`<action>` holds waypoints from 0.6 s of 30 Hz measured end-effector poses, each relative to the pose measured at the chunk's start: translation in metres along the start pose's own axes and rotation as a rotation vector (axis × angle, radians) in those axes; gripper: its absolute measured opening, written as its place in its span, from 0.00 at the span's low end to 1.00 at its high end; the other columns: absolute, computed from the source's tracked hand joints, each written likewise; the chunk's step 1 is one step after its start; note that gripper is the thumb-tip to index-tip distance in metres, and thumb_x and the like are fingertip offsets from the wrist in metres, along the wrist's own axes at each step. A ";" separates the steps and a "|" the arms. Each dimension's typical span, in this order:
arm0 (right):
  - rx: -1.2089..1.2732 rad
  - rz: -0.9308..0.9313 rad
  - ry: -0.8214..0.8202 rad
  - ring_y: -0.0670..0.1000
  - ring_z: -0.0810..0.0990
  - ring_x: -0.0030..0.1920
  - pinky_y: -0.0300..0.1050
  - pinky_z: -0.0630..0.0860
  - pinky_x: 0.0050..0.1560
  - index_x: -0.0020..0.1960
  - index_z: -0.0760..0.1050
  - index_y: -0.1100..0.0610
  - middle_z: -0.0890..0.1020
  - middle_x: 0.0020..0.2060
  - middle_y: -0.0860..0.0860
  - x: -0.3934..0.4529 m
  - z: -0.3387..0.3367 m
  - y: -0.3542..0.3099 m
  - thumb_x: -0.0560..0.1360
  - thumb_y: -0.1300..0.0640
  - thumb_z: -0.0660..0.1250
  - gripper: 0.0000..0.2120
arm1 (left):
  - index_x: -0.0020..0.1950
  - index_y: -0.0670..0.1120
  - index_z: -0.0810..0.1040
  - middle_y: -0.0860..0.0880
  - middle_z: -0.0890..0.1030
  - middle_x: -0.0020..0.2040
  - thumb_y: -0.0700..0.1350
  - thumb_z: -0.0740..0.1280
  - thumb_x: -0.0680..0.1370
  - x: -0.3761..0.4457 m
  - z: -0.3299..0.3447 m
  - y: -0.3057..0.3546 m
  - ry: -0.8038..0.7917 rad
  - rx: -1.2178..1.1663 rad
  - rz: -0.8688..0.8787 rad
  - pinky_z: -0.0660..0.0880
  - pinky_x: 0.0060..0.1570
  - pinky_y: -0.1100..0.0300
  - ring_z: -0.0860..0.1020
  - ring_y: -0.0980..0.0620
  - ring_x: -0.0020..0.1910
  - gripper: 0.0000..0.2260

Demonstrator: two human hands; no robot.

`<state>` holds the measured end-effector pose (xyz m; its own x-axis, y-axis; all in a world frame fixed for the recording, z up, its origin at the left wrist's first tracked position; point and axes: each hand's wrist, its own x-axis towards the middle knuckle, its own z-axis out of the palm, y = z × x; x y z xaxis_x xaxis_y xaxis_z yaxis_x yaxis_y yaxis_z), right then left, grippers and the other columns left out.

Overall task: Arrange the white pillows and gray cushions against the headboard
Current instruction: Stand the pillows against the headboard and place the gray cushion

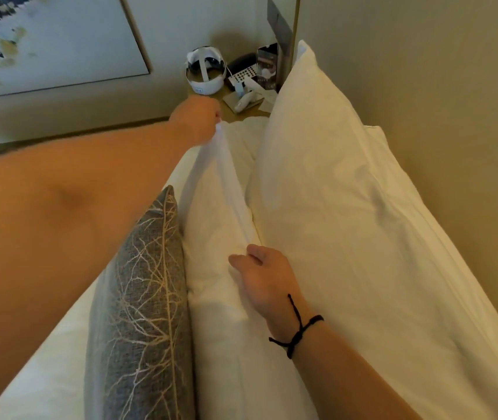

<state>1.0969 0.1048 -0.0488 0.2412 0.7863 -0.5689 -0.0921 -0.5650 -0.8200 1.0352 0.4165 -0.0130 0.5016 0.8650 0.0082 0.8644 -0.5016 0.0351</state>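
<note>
Left hand [199, 119], upper centre of the frame, pinches the far corner of the front white pillow [220, 237]; right hand [264, 280], lower centre, rests on that pillow's top edge with fingers loosely curled. Behind stands a larger white pillow [332, 207] against the headboard [438, 86]. Gray cushion [141, 298] leans upright at lower left. Bedside surface [229, 112] holds a headset [206, 69] and telephone [243, 69].

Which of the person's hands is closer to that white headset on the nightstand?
Left. The left hand pinches a pillow corner just below the headset; the right hand rests far nearer the camera.
</note>
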 end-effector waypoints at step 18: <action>-0.512 -0.184 -0.062 0.48 0.58 0.72 0.35 0.60 0.65 0.78 0.53 0.52 0.44 0.71 0.37 -0.054 0.000 0.026 0.75 0.38 0.65 0.39 | 0.56 0.54 0.78 0.51 0.76 0.57 0.44 0.63 0.78 -0.099 0.007 0.039 -0.168 0.064 0.373 0.74 0.54 0.51 0.73 0.51 0.53 0.09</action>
<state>1.0815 0.0478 -0.0400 0.1505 0.8881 -0.4342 0.4320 -0.4542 -0.7791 1.0198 0.3110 -0.0198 0.7752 0.6124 -0.1549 0.6197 -0.7849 -0.0016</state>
